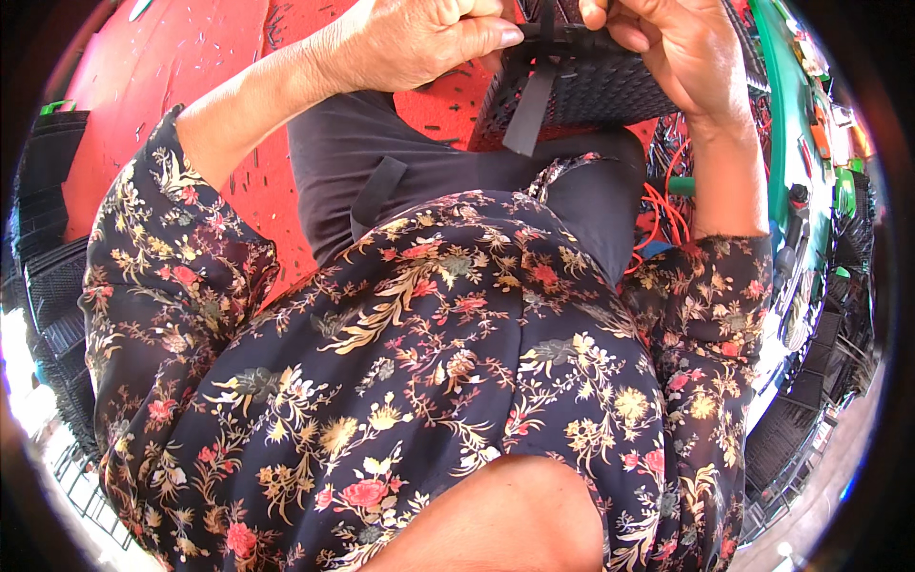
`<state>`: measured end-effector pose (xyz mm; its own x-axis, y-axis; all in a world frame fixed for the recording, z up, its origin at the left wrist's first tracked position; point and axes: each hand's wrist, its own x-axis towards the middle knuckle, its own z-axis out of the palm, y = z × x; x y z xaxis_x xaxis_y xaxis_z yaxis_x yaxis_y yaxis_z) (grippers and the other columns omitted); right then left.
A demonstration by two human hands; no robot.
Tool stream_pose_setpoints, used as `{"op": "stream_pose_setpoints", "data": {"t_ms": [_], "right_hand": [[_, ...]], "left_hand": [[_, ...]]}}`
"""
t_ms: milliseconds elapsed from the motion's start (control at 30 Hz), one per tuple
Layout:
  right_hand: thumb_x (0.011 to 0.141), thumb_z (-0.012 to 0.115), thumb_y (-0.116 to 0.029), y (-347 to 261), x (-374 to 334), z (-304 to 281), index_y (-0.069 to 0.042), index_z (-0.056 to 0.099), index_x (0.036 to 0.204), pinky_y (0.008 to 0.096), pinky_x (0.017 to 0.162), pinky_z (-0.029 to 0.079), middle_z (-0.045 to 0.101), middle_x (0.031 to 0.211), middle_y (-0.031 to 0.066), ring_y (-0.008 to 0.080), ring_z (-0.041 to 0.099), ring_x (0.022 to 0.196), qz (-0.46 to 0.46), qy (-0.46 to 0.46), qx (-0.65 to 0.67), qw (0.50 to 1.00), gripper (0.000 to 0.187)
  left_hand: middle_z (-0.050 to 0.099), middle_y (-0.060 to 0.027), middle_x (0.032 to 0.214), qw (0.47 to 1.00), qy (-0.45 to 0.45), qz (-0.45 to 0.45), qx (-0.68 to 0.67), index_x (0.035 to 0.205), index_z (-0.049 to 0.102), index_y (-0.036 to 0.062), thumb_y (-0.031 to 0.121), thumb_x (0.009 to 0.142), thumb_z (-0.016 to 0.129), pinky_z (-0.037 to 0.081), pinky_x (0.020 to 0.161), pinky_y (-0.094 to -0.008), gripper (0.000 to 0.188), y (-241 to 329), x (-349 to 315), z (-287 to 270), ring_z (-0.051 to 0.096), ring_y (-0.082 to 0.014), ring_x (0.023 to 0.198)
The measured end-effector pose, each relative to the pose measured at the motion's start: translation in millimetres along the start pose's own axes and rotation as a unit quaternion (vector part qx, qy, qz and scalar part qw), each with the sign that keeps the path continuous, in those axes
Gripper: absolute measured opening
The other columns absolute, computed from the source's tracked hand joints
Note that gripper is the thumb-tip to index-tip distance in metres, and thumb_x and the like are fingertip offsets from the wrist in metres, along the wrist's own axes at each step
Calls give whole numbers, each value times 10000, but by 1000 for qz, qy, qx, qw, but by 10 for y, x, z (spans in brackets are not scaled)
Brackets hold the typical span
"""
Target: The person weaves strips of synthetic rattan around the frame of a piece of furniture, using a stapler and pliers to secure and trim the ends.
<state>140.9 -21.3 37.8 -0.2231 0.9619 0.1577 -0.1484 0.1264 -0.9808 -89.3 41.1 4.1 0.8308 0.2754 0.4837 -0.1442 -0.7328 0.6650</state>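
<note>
A dark woven basket [596, 91] with open latticed sides is tilted over my knees at the top of the view. One flat black strip [530, 112] hangs down its near side with a loose end. My left hand [429, 40] is closed at the basket's left, thumb pressed against the fingers beside the strip's upper part. At the upper right, my right hand [677, 48] is curled by the basket's rim with its fingertips drawn together; what they grip is hidden. A second short black strip [378, 195] lies across my lap.
Red floor covering [262, 181] under me is scattered with small dark scraps. Red cord [675, 214] lies right of my knee. A green-edged surface [783, 114] with tools stands at the right. Black woven pieces [57, 296] are stacked at the left.
</note>
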Motion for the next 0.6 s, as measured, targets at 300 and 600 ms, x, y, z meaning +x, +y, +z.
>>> {"op": "stream_pose_setpoints", "data": {"t_ms": [300,600], "right_hand": [[927,609,-115,-207,-34,97,-34,557,906,176,459,393,638,759,88,142,617,619,-23,6,-6,1000,98],[948,530,-64,-147,-209,-104,53,549,1122,249,681,445,647,1012,187,188,609,884,-106,35,-90,990,211]], "left_hand": [[620,-93,715,970,-12,-104,-222,691,584,-52,64,918,603,479,585,-274,256,36,24,-62,633,-156,644],[600,-38,609,939,-49,-247,-233,699,613,-15,133,890,628,475,543,-254,242,157,305,-44,641,-114,591]]}}
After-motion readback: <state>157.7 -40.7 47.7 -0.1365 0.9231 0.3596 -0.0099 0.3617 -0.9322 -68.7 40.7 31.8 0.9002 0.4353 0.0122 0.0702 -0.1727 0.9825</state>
